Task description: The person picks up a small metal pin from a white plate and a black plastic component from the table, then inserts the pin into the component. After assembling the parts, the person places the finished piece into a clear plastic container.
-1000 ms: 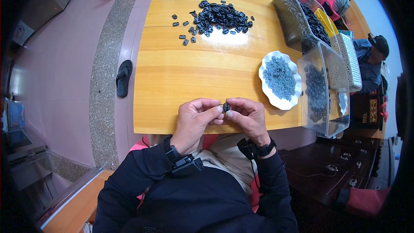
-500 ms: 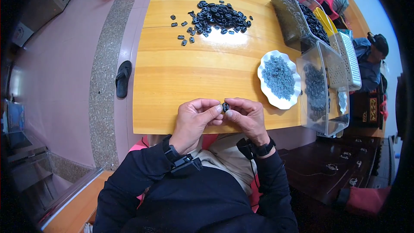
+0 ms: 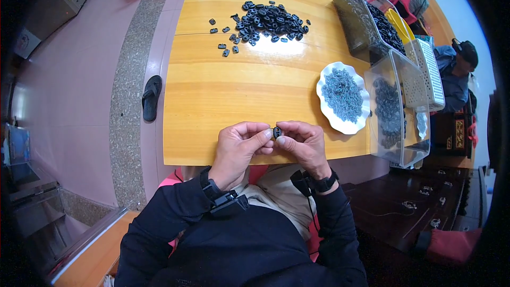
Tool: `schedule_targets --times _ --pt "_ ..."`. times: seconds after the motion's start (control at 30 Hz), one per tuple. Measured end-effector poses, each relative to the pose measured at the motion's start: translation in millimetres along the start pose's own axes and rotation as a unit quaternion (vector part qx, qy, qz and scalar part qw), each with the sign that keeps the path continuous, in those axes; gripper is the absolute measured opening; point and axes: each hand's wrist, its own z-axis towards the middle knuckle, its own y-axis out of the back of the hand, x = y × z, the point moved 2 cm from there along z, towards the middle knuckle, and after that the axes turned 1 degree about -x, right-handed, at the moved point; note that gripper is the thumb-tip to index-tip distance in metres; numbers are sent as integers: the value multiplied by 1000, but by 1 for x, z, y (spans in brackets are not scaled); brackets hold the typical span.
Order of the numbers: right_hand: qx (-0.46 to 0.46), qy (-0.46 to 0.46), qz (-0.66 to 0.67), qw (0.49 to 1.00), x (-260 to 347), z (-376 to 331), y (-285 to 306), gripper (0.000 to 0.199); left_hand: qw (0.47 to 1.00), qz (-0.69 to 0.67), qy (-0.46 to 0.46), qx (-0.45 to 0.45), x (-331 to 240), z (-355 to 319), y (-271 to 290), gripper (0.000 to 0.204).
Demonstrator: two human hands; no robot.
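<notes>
Both my hands meet over the near edge of a yellow wooden table (image 3: 239,85). My left hand (image 3: 240,149) and my right hand (image 3: 300,146) pinch one small black plastic part (image 3: 277,132) between their fingertips. Far across the table lies a heap of several like black parts (image 3: 265,21). At my right a white scalloped plate (image 3: 325,107) holds a mound of small grey-blue pieces (image 3: 342,94).
Clear plastic bins (image 3: 396,106) with dark parts stand along the table's right edge, beside a white mesh basket (image 3: 430,72) and a yellow scoop (image 3: 401,24). A black sandal (image 3: 151,97) lies on the floor at left. Another person (image 3: 457,69) sits far right.
</notes>
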Motion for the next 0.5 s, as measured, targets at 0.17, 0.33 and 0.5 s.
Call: schedule_targets --times 0.17,0.33,0.5 --pt "2 5 22 1000 -3 0 1 29 1000 -7 8 0 -1 0 0 17" --pt "5 1 30 1000 -4 0 1 29 1000 -10 5 1 0 1 0 17" --pt "7 4 24 1000 -4 0 1 29 1000 -5 9 6 -1 0 0 16"
